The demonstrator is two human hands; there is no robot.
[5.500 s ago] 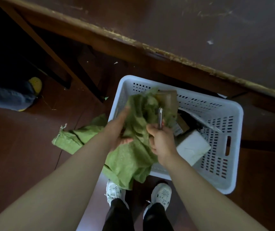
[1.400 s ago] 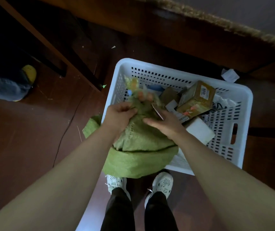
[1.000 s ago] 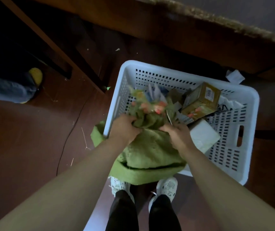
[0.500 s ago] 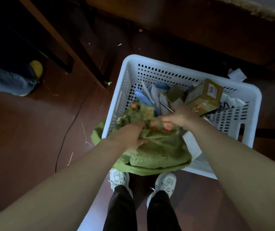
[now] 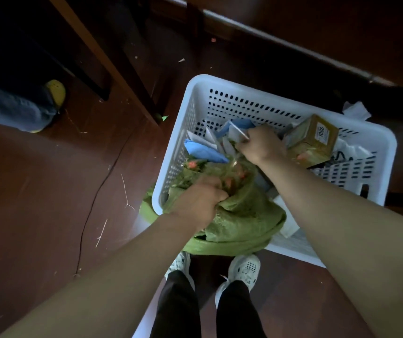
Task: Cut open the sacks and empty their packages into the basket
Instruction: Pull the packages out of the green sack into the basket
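A white perforated basket [image 5: 241, 87] stands on the floor in front of my feet. A crumpled green sack [image 5: 241, 215] hangs over its near rim, mouth inside the basket. My left hand [image 5: 199, 203] grips a bunch of the sack's fabric near that rim. My right hand [image 5: 260, 145] is deeper in the basket, fingers curled round a thin blade [image 5: 240, 131] at the sack's mouth. Blue and white flat packages [image 5: 204, 152] and a clear bag with orange bits [image 5: 194, 167] lie by the mouth. A brown box [image 5: 313, 140] sits at the right.
My white shoes [image 5: 245, 267] stand just behind the basket. A slanted wooden beam [image 5: 102, 52] runs at upper left. Another person's yellow shoe and jeans leg [image 5: 54, 93] are at far left. Crumpled white paper [image 5: 356, 109] lies behind the basket.
Both hands have pushed the sack lower into the basket. My right hand has moved farther in with the blade, and blue and white packages now lie outside the sack's mouth.
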